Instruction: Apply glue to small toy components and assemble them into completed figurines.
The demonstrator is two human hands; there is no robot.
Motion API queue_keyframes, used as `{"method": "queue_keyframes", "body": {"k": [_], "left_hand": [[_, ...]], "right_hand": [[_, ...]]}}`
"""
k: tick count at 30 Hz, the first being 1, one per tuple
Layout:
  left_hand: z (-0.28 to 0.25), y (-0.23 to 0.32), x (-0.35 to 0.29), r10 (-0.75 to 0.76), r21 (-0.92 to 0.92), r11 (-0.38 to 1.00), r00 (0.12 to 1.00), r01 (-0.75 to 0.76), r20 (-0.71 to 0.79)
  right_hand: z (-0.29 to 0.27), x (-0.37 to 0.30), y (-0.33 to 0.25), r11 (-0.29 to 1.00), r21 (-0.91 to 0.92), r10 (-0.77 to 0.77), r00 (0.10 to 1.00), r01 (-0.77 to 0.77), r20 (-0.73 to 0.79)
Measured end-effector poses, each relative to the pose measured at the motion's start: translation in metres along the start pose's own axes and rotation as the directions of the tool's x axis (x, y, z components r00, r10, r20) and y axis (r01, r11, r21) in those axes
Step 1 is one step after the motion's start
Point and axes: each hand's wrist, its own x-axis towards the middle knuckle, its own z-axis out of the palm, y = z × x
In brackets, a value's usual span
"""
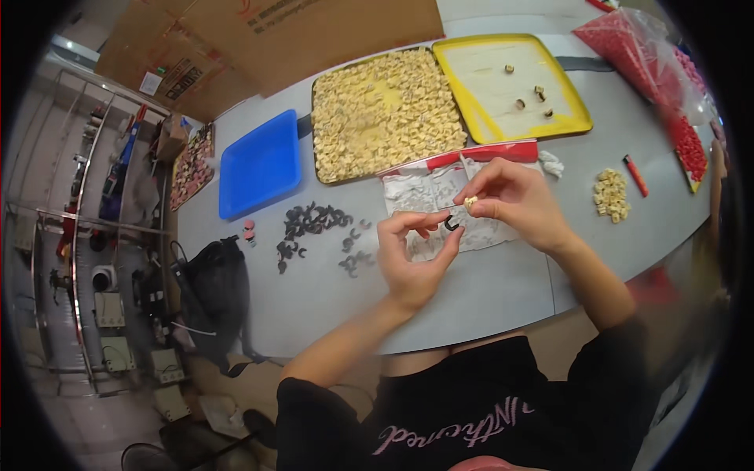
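My left hand point(414, 259) pinches a small black C-shaped piece point(452, 224) between thumb and fingertip. Close beside it, my right hand point(514, 206) grips a small cream-coloured piece point(470, 204) in its fingertips. Both hands are over a crumpled, stained white cloth point(503, 231) with a red strip point(487, 155) along its far edge. Left of my left hand lies a loose pile of black curved pieces point(308, 223), with several more scattered nearer to it. A small heap of cream pieces point(611, 195) sits to the right, next to a red marker-like stick point(635, 176).
Behind the cloth stands a tray full of cream pieces point(316, 125); right of it, a yellow-rimmed tray point(585, 110) bears several small pieces. A blue bin point(261, 165) and a black bag point(216, 290) are at left. Plastic bags of red pieces point(640, 59) lie far right. A cardboard box point(314, 35) stands behind.
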Motion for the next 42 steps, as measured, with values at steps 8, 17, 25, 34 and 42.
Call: {"method": "queue_keyframes", "body": {"k": [8, 17, 25, 34, 42], "left_hand": [[-0.006, 0.000, 0.000, 0.094, 0.040, 0.995, 0.993, -0.096, 0.066], [-0.006, -0.001, 0.000, 0.123, 0.021, 0.992, 0.991, -0.124, 0.061], [-0.005, 0.001, -0.001, 0.090, 0.044, 0.995, 0.991, -0.095, 0.095], [-0.003, -0.003, -0.003, 0.169, 0.011, 0.985, 0.985, -0.169, 0.012], [-0.006, -0.005, -0.006, 0.259, 0.000, 0.965, 0.960, -0.261, 0.102]], "right_hand": [[0.005, -0.005, 0.001, 0.986, 0.085, 0.143, 0.989, -0.146, 0.049], [0.005, -0.005, -0.002, 0.950, 0.039, 0.309, 0.951, -0.310, 0.035], [0.003, -0.003, 0.002, 0.937, 0.051, 0.344, 0.938, -0.346, 0.050], [0.000, -0.004, 0.008, 0.936, 0.094, 0.324, 0.934, -0.340, 0.149], [0.004, -0.008, 0.006, 0.907, 0.110, 0.367, 0.891, -0.406, 0.267]]}}
